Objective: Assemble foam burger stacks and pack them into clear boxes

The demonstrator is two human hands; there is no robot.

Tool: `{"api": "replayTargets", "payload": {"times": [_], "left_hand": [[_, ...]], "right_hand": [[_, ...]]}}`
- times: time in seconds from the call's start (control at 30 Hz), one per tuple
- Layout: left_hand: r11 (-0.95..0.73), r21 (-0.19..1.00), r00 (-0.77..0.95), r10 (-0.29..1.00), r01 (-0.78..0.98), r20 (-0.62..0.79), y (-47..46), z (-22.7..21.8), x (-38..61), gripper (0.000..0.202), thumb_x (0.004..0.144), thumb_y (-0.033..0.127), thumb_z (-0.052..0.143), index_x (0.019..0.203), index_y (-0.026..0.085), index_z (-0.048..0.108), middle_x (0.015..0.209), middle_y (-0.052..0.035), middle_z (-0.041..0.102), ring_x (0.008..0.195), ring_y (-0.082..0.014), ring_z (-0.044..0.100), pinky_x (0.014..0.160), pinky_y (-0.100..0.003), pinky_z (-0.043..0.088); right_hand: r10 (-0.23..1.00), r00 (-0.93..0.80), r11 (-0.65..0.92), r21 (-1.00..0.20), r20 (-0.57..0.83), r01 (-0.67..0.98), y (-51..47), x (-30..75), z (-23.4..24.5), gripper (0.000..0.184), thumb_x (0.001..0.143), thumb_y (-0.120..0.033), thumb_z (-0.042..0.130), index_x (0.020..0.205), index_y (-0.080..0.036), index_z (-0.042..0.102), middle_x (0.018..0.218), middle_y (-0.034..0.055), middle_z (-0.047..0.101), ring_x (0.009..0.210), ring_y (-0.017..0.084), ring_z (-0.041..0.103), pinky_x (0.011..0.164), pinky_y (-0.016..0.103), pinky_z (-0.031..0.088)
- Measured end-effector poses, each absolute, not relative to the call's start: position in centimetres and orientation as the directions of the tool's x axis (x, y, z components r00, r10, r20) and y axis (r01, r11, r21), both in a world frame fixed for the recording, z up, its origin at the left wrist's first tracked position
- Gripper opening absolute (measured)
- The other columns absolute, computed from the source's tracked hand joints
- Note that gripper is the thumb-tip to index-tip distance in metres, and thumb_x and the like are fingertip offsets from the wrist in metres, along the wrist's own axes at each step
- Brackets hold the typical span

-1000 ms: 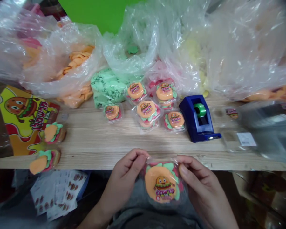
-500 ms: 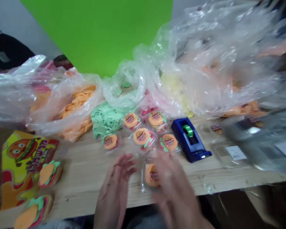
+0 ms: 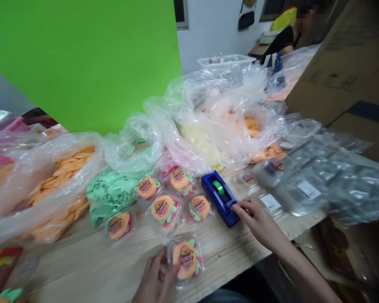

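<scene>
Showing only in part at the bottom edge, the left hand point(image 3: 154, 277) has its fingers point(image 3: 172, 269) half curled against the left side of a clear plastic tub point(image 3: 185, 260) of orange and green pieces under a burger label; whether they grip it cannot be told. Further right, the right hand point(image 3: 257, 221), loosely bent, rests its fingertips point(image 3: 236, 206) on the end of a blue tape dispenser point(image 3: 219, 198), gripping nothing.

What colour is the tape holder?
The tape dispenser is dark blue; the head view shows it best.
</scene>
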State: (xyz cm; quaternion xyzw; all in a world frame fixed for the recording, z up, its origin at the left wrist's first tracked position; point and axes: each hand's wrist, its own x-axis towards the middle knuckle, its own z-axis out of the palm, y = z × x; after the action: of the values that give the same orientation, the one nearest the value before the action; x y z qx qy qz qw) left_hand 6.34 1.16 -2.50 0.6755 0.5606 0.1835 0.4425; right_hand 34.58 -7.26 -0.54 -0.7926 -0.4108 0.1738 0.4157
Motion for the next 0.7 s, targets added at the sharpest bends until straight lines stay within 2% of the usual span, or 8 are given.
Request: {"api": "replayTargets", "payload": {"times": [0.13,0.2,0.27,0.33,0.47,0.53,0.63,0.7], "left_hand": [[0.052,0.799,0.254,0.934,0.599,-0.251,0.4,-3.9,9.1,0.048,0.065,0.054,0.063,0.092,0.015,0.062,0.089,-0.0121,0.063,0.092,-0.0312,0.06,0.087,-0.041,0.043],[0.107,0.808,0.245,0.923,0.579,-0.298,0.5,-4.1,9.2,0.049,0.062,0.056,0.064,0.089,0.016,0.06,0.086,-0.0114,0.064,0.087,-0.0316,0.061,0.085,-0.042,0.043],[0.186,0.814,0.226,0.906,0.55,-0.359,0.5,-4.3,9.1,0.05,0.062,0.057,0.064,0.089,0.016,0.056,0.082,-0.0098,0.065,0.081,-0.0305,0.063,0.082,-0.042,0.045],[0.253,0.839,0.202,0.9,0.481,-0.387,0.4,-4.4,9.0,0.051,0.061,0.056,0.067,0.09,0.018,0.051,0.078,-0.0076,0.065,0.075,-0.0288,0.064,0.076,-0.04,0.047],[0.272,0.895,0.144,0.93,0.353,-0.339,0.0,-3.7,8.6,0.055,0.052,0.048,0.078,0.083,0.023,0.04,0.069,-0.0001,0.061,0.067,-0.0241,0.064,0.067,-0.035,0.05],[0.361,0.882,0.154,0.895,0.303,-0.419,0.2,-2.5,8.4,0.059,0.05,0.047,0.08,0.088,0.023,0.041,0.068,0.0,0.064,0.066,-0.0239,0.065,0.066,-0.034,0.05],[0.515,0.851,0.218,0.823,0.102,-0.524,1.0,0.6,8.7,0.073,0.053,0.051,0.079,0.109,0.022,0.044,0.078,-0.0028,0.069,0.069,-0.0233,0.066,0.065,-0.033,0.051],[0.534,0.841,0.244,0.83,-0.09,-0.501,1.8,2.9,9.5,0.073,0.056,0.049,0.078,0.116,0.024,0.044,0.089,-0.0037,0.07,0.078,-0.0219,0.067,0.068,-0.031,0.052]], "right_hand": [[0.79,0.611,-0.324,-0.882,-0.053,0.343,-7.3,34.2,0.7,0.027,0.079,-0.042,0.06,0.072,-0.019,0.072,0.081,0.0058,0.061,0.075,0.02,0.059,0.068,0.032,0.049],[0.799,0.595,-0.293,-0.918,-0.081,0.269,-8.5,34.0,1.2,0.029,0.083,-0.043,0.056,0.072,-0.019,0.07,0.094,0.0088,0.063,0.095,0.024,0.059,0.077,0.034,0.049],[0.814,0.571,-0.254,-0.949,-0.106,0.185,-10.0,33.7,1.0,0.031,0.085,-0.042,0.053,0.071,-0.019,0.068,0.107,0.0107,0.062,0.113,0.025,0.053,0.086,0.037,0.046],[0.809,0.573,-0.227,-0.969,-0.13,0.1,-10.9,33.4,-0.1,0.032,0.084,-0.042,0.054,0.067,-0.018,0.066,0.114,0.0121,0.058,0.116,0.026,0.05,0.09,0.039,0.044],[0.721,0.681,-0.23,-0.971,-0.128,0.06,-10.5,33.2,-2.7,0.032,0.077,-0.044,0.061,0.062,-0.017,0.065,0.105,0.0137,0.055,0.106,0.029,0.051,0.09,0.043,0.04],[0.706,0.699,-0.228,-0.971,-0.115,0.07,-10.2,33.3,-3.0,0.032,0.074,-0.045,0.063,0.06,-0.016,0.063,0.096,0.0118,0.055,0.1,0.029,0.051,0.089,0.043,0.039],[0.784,0.608,-0.196,-0.979,-0.122,0.057,-10.9,33.1,-1.3,0.036,0.077,-0.044,0.059,0.055,-0.016,0.059,0.074,0.006,0.057,0.075,0.022,0.055,0.073,0.035,0.045],[0.858,0.499,-0.167,-0.985,-0.126,0.037,-11.7,32.2,0.7,0.037,0.083,-0.044,0.053,0.057,-0.017,0.058,0.062,0.0019,0.053,0.06,0.017,0.052,0.059,0.03,0.044]]}}
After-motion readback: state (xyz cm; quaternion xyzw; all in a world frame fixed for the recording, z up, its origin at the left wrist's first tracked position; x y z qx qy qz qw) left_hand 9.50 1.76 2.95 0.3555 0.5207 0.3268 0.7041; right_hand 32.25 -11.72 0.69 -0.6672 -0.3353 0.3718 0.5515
